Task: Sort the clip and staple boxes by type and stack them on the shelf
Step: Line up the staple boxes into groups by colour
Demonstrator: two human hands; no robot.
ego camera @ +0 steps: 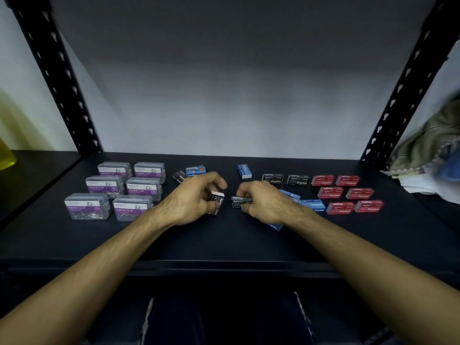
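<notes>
I see a crumpled heap of cloth (428, 143) at the far right, olive, white and blue, beside a black perforated upright (408, 78). A matching upright (56, 75) stands left, with something translucent yellow (6, 155) at the left edge.

"What do the arms look like?"
"Both are bare all the way, with no sleeves. The left hand (196, 197) and the right hand (261, 202) wear no gloves, no rings and no watch."
"Anything else worn?"
"Dark blue trousers (224, 319) show down low"
</notes>
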